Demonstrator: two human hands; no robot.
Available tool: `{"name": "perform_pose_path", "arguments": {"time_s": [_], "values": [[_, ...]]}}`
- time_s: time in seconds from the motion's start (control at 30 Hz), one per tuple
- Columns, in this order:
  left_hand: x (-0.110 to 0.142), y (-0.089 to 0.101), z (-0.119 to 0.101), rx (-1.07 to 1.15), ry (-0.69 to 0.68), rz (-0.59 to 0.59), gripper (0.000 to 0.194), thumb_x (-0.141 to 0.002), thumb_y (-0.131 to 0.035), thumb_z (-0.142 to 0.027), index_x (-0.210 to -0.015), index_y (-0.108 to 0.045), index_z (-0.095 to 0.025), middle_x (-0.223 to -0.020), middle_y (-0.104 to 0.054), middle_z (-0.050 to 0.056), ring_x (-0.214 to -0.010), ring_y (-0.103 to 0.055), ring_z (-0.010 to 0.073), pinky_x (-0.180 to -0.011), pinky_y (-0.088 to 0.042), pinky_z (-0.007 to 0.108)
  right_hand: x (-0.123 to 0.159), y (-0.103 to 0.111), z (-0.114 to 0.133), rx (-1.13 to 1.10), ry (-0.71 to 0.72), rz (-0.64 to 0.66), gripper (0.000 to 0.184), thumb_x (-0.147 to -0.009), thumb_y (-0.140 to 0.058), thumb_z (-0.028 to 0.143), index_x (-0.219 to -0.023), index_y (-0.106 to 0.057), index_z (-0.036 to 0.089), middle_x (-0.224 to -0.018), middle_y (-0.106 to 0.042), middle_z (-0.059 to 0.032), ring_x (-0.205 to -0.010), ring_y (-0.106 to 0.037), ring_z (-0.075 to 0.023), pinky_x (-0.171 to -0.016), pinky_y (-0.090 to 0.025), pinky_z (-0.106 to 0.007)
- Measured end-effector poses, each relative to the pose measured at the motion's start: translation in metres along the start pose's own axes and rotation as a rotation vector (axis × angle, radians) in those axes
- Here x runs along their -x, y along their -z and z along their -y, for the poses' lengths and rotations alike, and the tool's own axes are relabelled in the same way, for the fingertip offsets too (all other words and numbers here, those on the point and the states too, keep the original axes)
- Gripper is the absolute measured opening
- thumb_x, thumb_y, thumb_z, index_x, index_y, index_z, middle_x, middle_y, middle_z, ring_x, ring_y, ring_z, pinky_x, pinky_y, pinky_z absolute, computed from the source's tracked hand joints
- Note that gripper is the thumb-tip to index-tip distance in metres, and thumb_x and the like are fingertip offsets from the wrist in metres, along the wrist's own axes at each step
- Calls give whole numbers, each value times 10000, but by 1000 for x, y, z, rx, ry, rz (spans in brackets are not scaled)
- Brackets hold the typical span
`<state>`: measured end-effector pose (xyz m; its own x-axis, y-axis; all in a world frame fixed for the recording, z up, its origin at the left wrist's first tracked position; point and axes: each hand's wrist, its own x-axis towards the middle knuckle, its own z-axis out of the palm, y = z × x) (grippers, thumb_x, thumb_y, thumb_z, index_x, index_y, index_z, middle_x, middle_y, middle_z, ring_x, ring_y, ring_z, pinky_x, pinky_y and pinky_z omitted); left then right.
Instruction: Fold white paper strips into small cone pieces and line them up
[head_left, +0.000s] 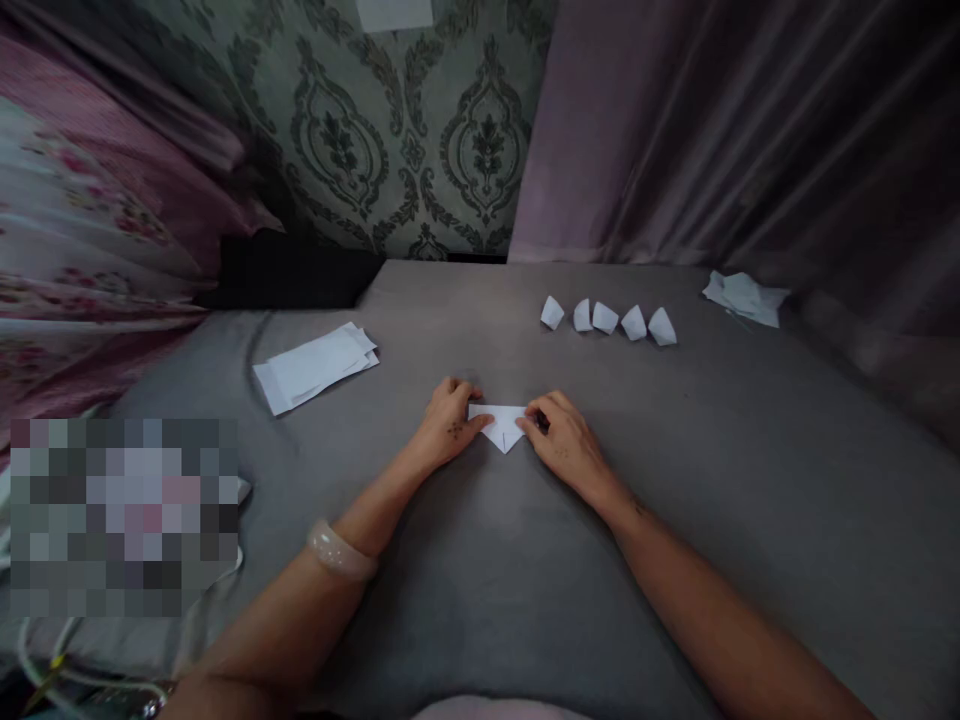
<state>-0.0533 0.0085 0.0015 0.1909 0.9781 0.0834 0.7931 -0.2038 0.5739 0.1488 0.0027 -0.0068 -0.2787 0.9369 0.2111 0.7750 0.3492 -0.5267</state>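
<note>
A small white paper piece (pixel 504 426), folded into a downward-pointing triangle, lies on the grey cloth surface (pixel 480 560) in front of me. My left hand (pixel 448 420) presses its left corner with curled fingers. My right hand (pixel 561 436) pinches its right corner, fingers bent down on the paper. A pale bangle (pixel 339 551) sits on my left wrist.
Several small folded white paper pieces (pixel 609 320) stand in a row behind my hands. A stack of flat white paper strips (pixel 315 366) lies to the left. Crumpled white paper (pixel 744 296) lies at the far right by the curtain (pixel 735 130). Patterned wall behind.
</note>
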Motion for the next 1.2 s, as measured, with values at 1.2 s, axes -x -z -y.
{"name": "perform_pose_path", "arguments": {"time_s": [1.2], "values": [[12,19,-14,967,221,209,262,-679,-750,-336,-804,-684,-115,-739,-665,28,-645,-561,109,-620,-393,227,2,19,2,-633,-65,-20,427,-737,-682,298,-1142,-583,211,-995,-665,-49,-867,-602,-161,-812,-455,-329]]}}
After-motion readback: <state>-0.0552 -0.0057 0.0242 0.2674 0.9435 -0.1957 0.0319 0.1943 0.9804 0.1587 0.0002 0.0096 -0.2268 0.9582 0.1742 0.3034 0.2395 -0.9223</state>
